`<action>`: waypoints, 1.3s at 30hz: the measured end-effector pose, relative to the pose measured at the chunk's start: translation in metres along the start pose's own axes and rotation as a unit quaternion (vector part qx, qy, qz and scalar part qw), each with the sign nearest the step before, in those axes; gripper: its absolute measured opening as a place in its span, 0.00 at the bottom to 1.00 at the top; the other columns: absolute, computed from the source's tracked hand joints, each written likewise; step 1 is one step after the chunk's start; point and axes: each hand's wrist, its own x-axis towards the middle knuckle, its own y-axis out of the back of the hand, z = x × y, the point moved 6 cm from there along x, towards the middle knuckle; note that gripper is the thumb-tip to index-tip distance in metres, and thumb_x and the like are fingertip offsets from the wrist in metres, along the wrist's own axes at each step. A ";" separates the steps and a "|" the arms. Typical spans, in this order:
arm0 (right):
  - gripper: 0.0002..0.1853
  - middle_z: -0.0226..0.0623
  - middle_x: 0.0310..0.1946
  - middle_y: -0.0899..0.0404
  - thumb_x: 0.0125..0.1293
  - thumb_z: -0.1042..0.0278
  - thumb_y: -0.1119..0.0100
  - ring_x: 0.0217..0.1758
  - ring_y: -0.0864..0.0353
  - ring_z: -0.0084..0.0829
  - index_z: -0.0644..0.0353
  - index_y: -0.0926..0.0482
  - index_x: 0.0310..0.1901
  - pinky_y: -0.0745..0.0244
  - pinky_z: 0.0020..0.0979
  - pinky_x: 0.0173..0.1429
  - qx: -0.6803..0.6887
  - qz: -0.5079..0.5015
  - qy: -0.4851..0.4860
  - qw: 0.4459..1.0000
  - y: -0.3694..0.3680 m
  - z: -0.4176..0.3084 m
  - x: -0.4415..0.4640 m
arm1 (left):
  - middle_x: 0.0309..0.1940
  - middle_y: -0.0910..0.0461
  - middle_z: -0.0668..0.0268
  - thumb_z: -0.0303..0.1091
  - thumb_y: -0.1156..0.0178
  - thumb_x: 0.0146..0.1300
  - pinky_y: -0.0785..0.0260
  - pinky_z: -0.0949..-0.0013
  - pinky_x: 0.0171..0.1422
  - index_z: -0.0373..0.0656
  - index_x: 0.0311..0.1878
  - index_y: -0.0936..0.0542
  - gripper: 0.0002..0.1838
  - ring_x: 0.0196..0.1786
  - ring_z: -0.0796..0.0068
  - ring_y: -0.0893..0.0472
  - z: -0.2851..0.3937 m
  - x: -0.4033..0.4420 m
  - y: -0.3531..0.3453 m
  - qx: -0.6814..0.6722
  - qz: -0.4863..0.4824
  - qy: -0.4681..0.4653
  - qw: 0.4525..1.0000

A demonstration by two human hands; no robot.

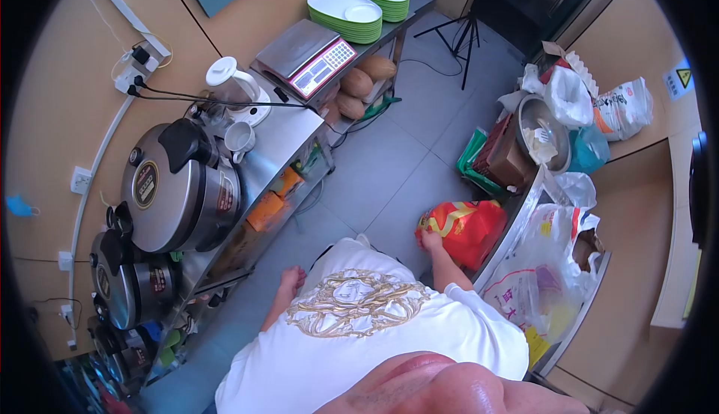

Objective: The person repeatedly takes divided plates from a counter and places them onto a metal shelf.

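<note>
My right hand (431, 241) grips the edge of a red plastic bag (468, 228) with yellow markings. The bag hangs beside the right-hand counter, low and close to it; its contents are hidden. My left hand (293, 278) is down at my left side with its fingers curled in and nothing visible in them. The nearest thing to it is the steel bench on the left, with orange packages (266, 210) on its lower shelf.
Along the left, a steel bench (288, 131) carries large pressure cookers (161, 189), a kettle (232, 88), a cup (240, 138) and a scale (307, 58). Stacked plates (344, 16) stand beyond. At right are plastic bags (539, 264) and a metal bowl (530, 118). A tripod (470, 40) stands behind.
</note>
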 end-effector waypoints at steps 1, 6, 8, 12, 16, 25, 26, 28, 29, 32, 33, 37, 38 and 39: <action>0.10 0.36 0.25 0.22 0.73 0.64 0.49 0.22 0.21 0.30 0.63 0.24 0.44 0.24 0.32 0.23 0.008 0.030 -0.008 0.999 0.008 -0.003 -0.010 | 0.44 0.18 0.63 0.41 0.46 0.72 0.24 0.63 0.40 0.41 0.53 0.21 0.15 0.45 0.69 0.17 0.010 0.008 -0.007 0.006 -0.002 0.002 1.000; 0.14 0.38 0.27 0.20 0.73 0.59 0.48 0.25 0.19 0.32 0.63 0.22 0.39 0.21 0.36 0.28 0.064 0.094 -0.104 0.988 0.030 0.033 -0.029 | 0.44 0.19 0.63 0.41 0.45 0.72 0.24 0.63 0.40 0.41 0.54 0.22 0.15 0.43 0.68 0.17 0.051 0.027 -0.030 0.063 -0.003 0.003 0.998; 0.14 0.38 0.26 0.20 0.72 0.60 0.47 0.25 0.19 0.32 0.63 0.21 0.37 0.21 0.36 0.29 0.092 0.093 -0.120 0.984 0.029 0.044 -0.028 | 0.43 0.19 0.63 0.41 0.44 0.72 0.23 0.62 0.39 0.41 0.54 0.22 0.15 0.42 0.68 0.18 0.074 0.024 -0.040 0.141 0.001 0.006 0.990; 0.13 0.40 0.28 0.18 0.69 0.62 0.46 0.25 0.19 0.34 0.65 0.21 0.37 0.20 0.36 0.30 0.129 0.100 -0.153 0.975 0.026 0.052 -0.017 | 0.40 0.19 0.63 0.40 0.43 0.71 0.24 0.61 0.36 0.41 0.51 0.21 0.14 0.38 0.67 0.18 0.110 0.042 -0.068 0.181 -0.001 0.045 0.982; 0.09 0.41 0.28 0.18 0.70 0.67 0.46 0.26 0.17 0.35 0.65 0.23 0.40 0.17 0.35 0.32 0.151 0.117 -0.156 0.969 0.033 0.026 0.007 | 0.36 0.19 0.62 0.38 0.42 0.70 0.25 0.62 0.33 0.40 0.48 0.21 0.12 0.34 0.67 0.19 0.153 0.092 -0.110 0.175 -0.016 0.041 0.984; 0.10 0.36 0.24 0.21 0.72 0.63 0.47 0.23 0.20 0.29 0.60 0.24 0.36 0.22 0.32 0.25 0.142 0.119 -0.102 0.977 0.081 -0.139 0.096 | 0.32 0.21 0.67 0.36 0.43 0.69 0.26 0.67 0.32 0.42 0.45 0.20 0.09 0.32 0.73 0.20 0.346 0.134 -0.284 0.153 -0.088 -0.065 0.982; 0.10 0.35 0.24 0.21 0.72 0.63 0.48 0.22 0.21 0.29 0.60 0.24 0.36 0.23 0.31 0.24 0.141 0.112 -0.093 0.979 0.089 -0.152 0.112 | 0.33 0.20 0.67 0.37 0.43 0.69 0.26 0.67 0.33 0.42 0.45 0.20 0.09 0.33 0.74 0.20 0.368 0.134 -0.302 0.142 -0.091 -0.077 0.983; 0.10 0.35 0.24 0.21 0.73 0.63 0.48 0.23 0.21 0.28 0.59 0.24 0.36 0.24 0.31 0.24 0.122 0.118 -0.066 0.983 0.102 -0.192 0.128 | 0.34 0.20 0.67 0.37 0.43 0.69 0.25 0.68 0.35 0.42 0.46 0.20 0.10 0.35 0.75 0.19 0.403 0.140 -0.332 0.134 -0.104 -0.091 0.981; 0.10 0.34 0.25 0.21 0.73 0.62 0.48 0.23 0.21 0.27 0.60 0.24 0.37 0.23 0.31 0.24 0.105 0.131 -0.046 0.985 0.108 -0.221 0.140 | 0.34 0.19 0.67 0.38 0.43 0.69 0.24 0.68 0.36 0.42 0.46 0.20 0.11 0.36 0.75 0.19 0.417 0.142 -0.343 0.128 -0.109 -0.098 0.981; 0.10 0.35 0.28 0.20 0.74 0.62 0.47 0.26 0.19 0.29 0.60 0.24 0.42 0.21 0.33 0.29 0.093 0.121 -0.020 0.988 0.111 -0.298 0.166 | 0.40 0.17 0.65 0.39 0.44 0.70 0.22 0.66 0.43 0.41 0.51 0.20 0.13 0.42 0.73 0.17 0.452 0.144 -0.362 0.127 -0.128 -0.120 0.976; 0.10 0.35 0.29 0.20 0.74 0.62 0.47 0.27 0.19 0.29 0.60 0.24 0.44 0.19 0.34 0.31 0.097 0.108 -0.016 0.989 0.107 -0.319 0.176 | 0.42 0.17 0.64 0.39 0.44 0.71 0.22 0.66 0.45 0.41 0.52 0.21 0.14 0.44 0.72 0.17 0.460 0.141 -0.363 0.112 -0.125 -0.121 0.978; 0.11 0.37 0.32 0.18 0.73 0.63 0.46 0.33 0.16 0.30 0.62 0.23 0.45 0.16 0.33 0.38 0.055 0.050 -0.008 0.997 0.070 -0.402 0.202 | 0.49 0.17 0.62 0.39 0.45 0.72 0.23 0.65 0.52 0.41 0.57 0.23 0.16 0.51 0.70 0.17 0.487 0.122 -0.359 0.055 -0.108 -0.122 0.985; 0.11 0.37 0.33 0.18 0.73 0.63 0.46 0.34 0.16 0.29 0.63 0.23 0.46 0.16 0.32 0.39 0.045 0.034 -0.001 0.998 0.058 -0.422 0.210 | 0.50 0.17 0.61 0.38 0.45 0.72 0.23 0.65 0.53 0.42 0.58 0.23 0.16 0.53 0.69 0.17 0.492 0.115 -0.356 0.042 -0.104 -0.121 0.986; 0.12 0.37 0.34 0.17 0.73 0.62 0.46 0.34 0.16 0.29 0.63 0.23 0.46 0.16 0.32 0.39 0.036 0.019 0.006 0.999 0.044 -0.444 0.216 | 0.50 0.17 0.62 0.38 0.45 0.73 0.23 0.65 0.53 0.42 0.58 0.23 0.16 0.52 0.70 0.17 0.496 0.109 -0.354 0.015 -0.099 -0.126 0.987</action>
